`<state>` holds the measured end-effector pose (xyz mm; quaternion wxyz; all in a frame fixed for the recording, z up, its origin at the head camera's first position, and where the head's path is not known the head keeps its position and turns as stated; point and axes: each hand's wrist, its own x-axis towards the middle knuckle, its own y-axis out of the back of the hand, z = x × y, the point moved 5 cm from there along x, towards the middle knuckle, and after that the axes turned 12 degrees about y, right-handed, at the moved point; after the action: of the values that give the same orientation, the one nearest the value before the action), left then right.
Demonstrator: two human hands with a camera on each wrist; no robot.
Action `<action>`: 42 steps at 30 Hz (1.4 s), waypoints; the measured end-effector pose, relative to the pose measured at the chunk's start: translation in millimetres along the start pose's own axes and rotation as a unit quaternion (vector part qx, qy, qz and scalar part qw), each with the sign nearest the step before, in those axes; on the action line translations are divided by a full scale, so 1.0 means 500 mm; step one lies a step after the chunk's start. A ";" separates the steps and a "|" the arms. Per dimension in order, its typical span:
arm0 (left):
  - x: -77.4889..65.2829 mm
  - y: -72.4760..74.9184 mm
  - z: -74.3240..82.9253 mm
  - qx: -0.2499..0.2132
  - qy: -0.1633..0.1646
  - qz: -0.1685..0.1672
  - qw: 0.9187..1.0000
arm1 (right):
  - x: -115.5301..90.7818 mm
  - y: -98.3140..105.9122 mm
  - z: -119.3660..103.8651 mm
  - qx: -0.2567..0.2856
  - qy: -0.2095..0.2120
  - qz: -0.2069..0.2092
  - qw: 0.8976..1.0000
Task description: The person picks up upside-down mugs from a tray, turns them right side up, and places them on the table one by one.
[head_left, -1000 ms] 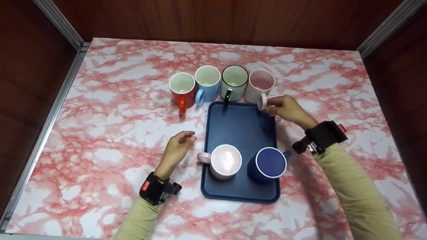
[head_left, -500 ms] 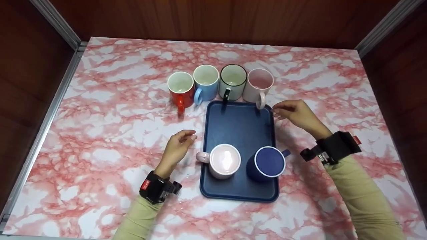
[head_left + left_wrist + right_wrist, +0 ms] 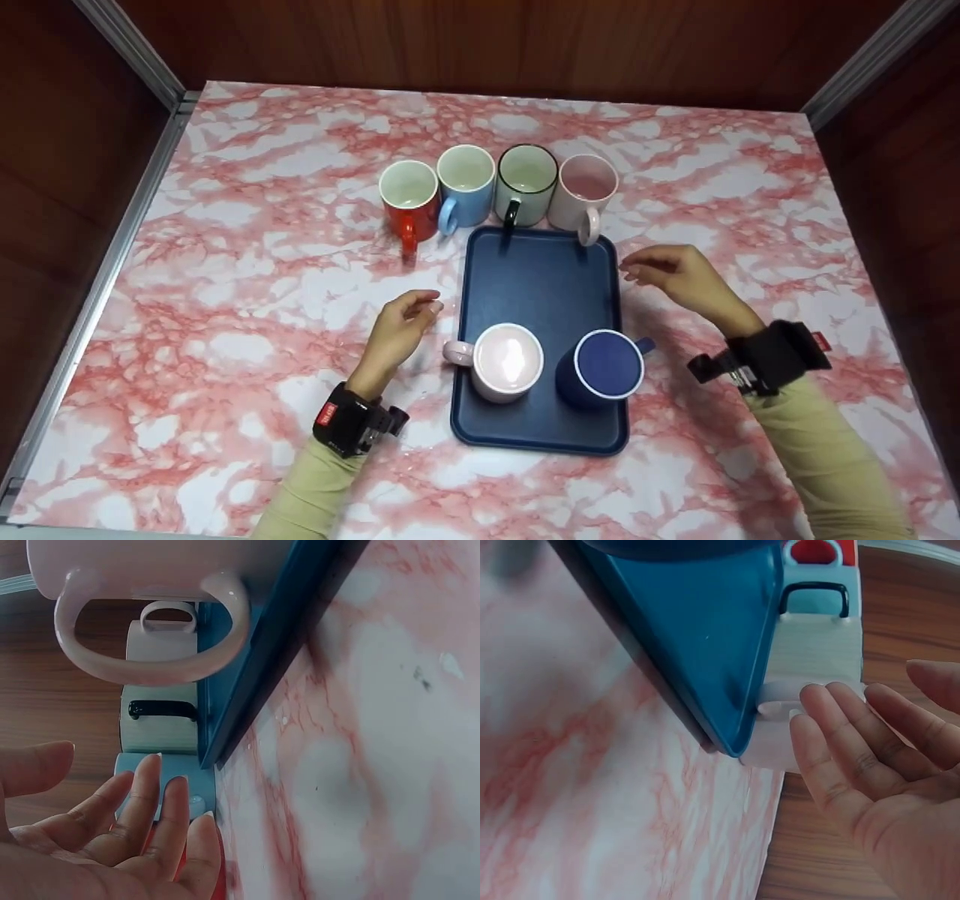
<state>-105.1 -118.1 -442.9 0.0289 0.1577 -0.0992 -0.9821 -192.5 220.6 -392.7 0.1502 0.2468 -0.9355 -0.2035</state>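
My left hand point(image 3: 397, 330) hovers just left of the blue tray point(image 3: 540, 285), its fingers relaxed and holding nothing. To the right of the tray's far right part is my right hand point(image 3: 686, 281), also holding nothing, fingers loosely extended. On the tray's near half stand a pale pink mug point(image 3: 508, 367) with its handle to the left and a dark blue mug point(image 3: 604, 371) with its handle to the right. Behind the tray, a red mug point(image 3: 411, 199), a light blue mug point(image 3: 469, 187), a white mug with black rim point(image 3: 527, 187) and another pink mug point(image 3: 583, 195) stand in a row.
The pink and white marbled table point(image 3: 247, 247) surrounds the tray. Brown wood panels point(image 3: 480, 49) rise at the back and both sides, with metal rails point(image 3: 142, 56) in the corners. In the left wrist view the pink mug's handle point(image 3: 150, 671) juts past the tray edge.
My right hand has let go of the far pink mug's handle and moved back toward me and to the right. My left hand and the mugs look unchanged.
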 end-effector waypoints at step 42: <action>-0.073 -0.121 0.134 0.163 -0.189 -0.126 0.960 | -0.110 -0.041 -0.032 -0.113 0.181 -0.213 0.953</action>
<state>-93.2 -43.1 -381.8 -0.1402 -0.0169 -0.2411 -0.9602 -132.6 228.3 -398.0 0.2966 0.4548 -0.7892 -0.2868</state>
